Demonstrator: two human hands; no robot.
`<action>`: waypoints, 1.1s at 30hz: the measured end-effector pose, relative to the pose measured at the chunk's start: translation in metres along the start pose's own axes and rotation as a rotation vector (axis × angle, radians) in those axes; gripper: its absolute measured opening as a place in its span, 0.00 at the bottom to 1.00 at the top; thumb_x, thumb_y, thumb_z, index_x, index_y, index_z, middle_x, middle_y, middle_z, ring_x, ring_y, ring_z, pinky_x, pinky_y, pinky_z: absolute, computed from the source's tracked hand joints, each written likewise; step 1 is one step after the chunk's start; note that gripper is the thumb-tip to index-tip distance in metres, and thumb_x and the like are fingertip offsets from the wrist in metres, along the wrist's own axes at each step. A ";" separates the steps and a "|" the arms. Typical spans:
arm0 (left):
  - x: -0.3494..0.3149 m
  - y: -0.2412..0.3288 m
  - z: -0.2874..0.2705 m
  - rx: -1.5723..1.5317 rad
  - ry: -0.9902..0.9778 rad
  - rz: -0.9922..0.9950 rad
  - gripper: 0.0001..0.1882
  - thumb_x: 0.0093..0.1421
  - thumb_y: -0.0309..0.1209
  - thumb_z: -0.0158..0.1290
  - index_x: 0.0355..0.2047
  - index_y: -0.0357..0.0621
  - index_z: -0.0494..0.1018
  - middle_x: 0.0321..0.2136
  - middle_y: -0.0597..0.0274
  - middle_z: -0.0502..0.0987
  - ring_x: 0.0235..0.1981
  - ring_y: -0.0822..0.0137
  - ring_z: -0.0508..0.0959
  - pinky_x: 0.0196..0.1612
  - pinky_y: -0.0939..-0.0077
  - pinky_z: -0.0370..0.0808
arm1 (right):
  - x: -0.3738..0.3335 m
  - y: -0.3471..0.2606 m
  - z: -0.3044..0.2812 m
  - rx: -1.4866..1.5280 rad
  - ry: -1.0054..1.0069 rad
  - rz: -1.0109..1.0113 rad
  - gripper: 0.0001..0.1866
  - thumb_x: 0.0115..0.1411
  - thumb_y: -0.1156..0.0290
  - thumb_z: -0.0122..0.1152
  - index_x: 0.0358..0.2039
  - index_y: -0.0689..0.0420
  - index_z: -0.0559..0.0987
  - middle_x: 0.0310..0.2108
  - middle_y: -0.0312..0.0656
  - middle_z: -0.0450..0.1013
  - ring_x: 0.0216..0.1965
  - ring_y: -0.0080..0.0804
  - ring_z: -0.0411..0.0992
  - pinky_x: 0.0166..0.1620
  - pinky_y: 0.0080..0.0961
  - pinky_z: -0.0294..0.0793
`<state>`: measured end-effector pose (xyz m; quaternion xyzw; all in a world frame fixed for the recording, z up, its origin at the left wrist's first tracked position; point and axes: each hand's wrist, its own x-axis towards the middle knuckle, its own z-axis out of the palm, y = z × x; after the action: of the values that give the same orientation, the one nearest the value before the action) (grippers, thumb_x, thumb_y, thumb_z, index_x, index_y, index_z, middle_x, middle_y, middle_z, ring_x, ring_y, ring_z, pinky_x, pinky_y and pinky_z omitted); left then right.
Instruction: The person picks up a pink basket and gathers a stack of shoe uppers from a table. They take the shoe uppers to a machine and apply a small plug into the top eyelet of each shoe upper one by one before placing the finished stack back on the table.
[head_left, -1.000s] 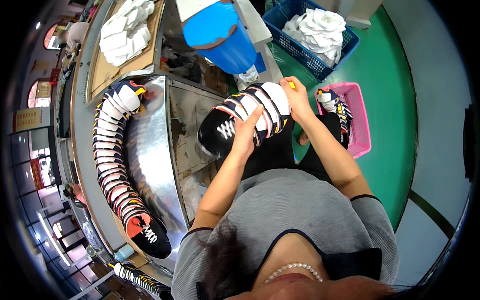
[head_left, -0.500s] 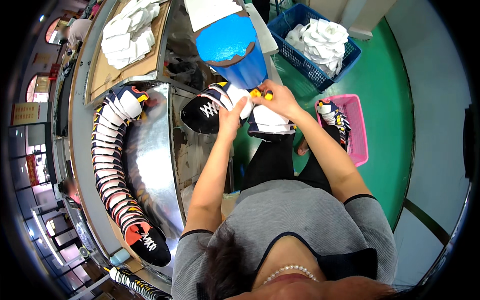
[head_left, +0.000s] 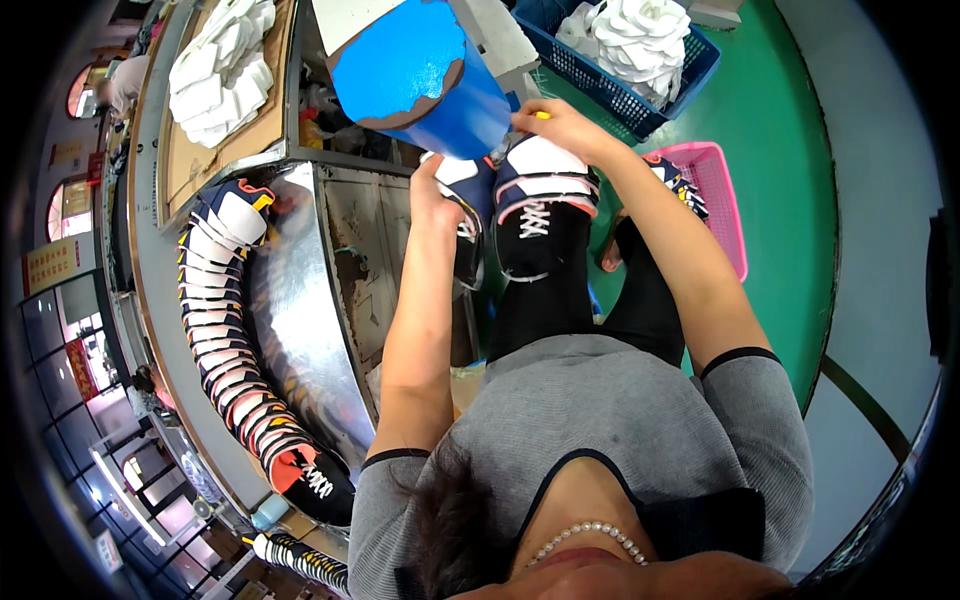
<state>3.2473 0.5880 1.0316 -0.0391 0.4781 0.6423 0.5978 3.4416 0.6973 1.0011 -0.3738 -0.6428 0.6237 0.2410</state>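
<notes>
My left hand (head_left: 435, 203) grips a navy, white and black shoe upper (head_left: 467, 178), partly hidden beneath the blue-topped cylinder (head_left: 480, 115). Beside it, more layered shoe uppers (head_left: 545, 195) with white laces rest over my leg, toe end toward me. At their far end my right hand (head_left: 562, 130) is closed, a small yellow bit showing between its fingers. That bit looks like part of an upper, though the fingers cover most of it. Brown patches show along the cylinder's rim.
A long curved row of nested shoe uppers (head_left: 215, 320) lies on the metal-topped bench at left. White pieces are piled on a board (head_left: 255, 130) behind it. A blue crate (head_left: 620, 105) of white pieces and a pink basket (head_left: 735, 215) with uppers stand on the green floor.
The upper in my left hand has turned from lying sideways to pointing toward me. The uppers on my leg now show their laced front. My right hand has moved slightly up and away.
</notes>
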 end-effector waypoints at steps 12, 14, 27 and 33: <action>-0.097 -0.100 -0.029 0.568 -0.201 0.607 0.26 0.53 0.31 0.60 0.49 0.36 0.63 0.40 0.62 0.72 0.40 0.72 0.72 0.43 0.78 0.70 | -0.068 0.034 0.056 0.717 0.471 0.274 0.11 0.60 0.67 0.53 0.31 0.63 0.75 0.26 0.39 0.71 0.27 0.27 0.69 0.30 0.24 0.69; -0.096 -0.088 -0.031 0.614 -0.234 0.548 0.26 0.52 0.28 0.60 0.49 0.35 0.64 0.41 0.61 0.72 0.42 0.70 0.73 0.45 0.78 0.69 | -0.074 0.033 0.059 0.797 0.480 0.277 0.10 0.59 0.69 0.54 0.32 0.64 0.75 0.27 0.39 0.72 0.27 0.26 0.69 0.31 0.24 0.70; -0.080 -0.020 -0.025 0.615 -0.159 0.675 0.23 0.51 0.24 0.59 0.47 0.34 0.66 0.41 0.60 0.73 0.41 0.69 0.73 0.46 0.76 0.69 | -0.061 -0.012 0.060 -0.004 0.111 -0.156 0.13 0.55 0.67 0.63 0.35 0.62 0.73 0.29 0.41 0.77 0.33 0.27 0.76 0.39 0.22 0.71; -0.035 -0.008 -0.038 0.670 -0.200 0.626 0.27 0.51 0.21 0.58 0.52 0.33 0.62 0.46 0.57 0.71 0.45 0.67 0.72 0.48 0.73 0.68 | -0.026 0.009 0.056 0.327 -0.001 -0.073 0.08 0.57 0.71 0.60 0.30 0.62 0.72 0.28 0.43 0.76 0.32 0.26 0.75 0.36 0.20 0.71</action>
<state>3.2438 0.5362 1.0280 0.3643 0.5880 0.6025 0.3983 3.4158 0.6420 0.9904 -0.3058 -0.5458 0.7110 0.3209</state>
